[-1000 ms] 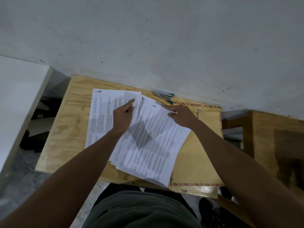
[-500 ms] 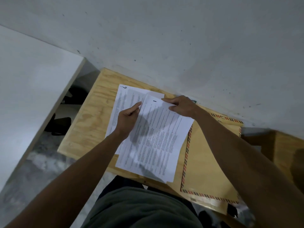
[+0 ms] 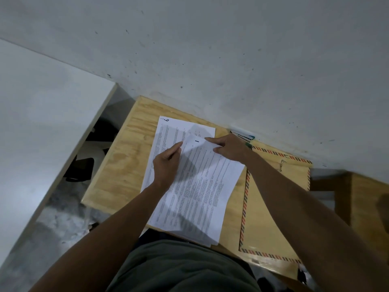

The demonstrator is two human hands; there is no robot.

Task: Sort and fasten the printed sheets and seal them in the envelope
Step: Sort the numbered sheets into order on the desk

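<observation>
Since the earlier frames, squared up further: sheet marked 1 [image 3: 202, 182] turned from its slant toward the line of the pile beneath and drawn a little closer over the sheet marked 6 [image 3: 166, 135], with both hands moved along with it. Now lying at frame centre on the plywood surface [image 3: 117, 165], the top sheet partly covering the 6 sheet, whose upper and left margins stick out toward the upper left, and with more edges fanned out at the lower end near the surface's front edge. Left hand [image 3: 166, 165] laid on the papers with fingers loosely curled and forefinger stretched to the top sheet's left edge; grip there hard to read, whether pinching or only touching cannot be told. Right hand [image 3: 229, 148] pressed flat-fingered on the upper right corner of the top sheet, nothing clasped. Brown envelope [image 3: 269, 209] with striped border lying just right of the pile, empty-looking and flat, string tie near its upper end. Pens or similar [image 3: 244, 135] against the wall, too small to name. By judgement, sorting mostly arranged but not finished; aligning, fastening, inserting and sealing all remaining.
</observation>
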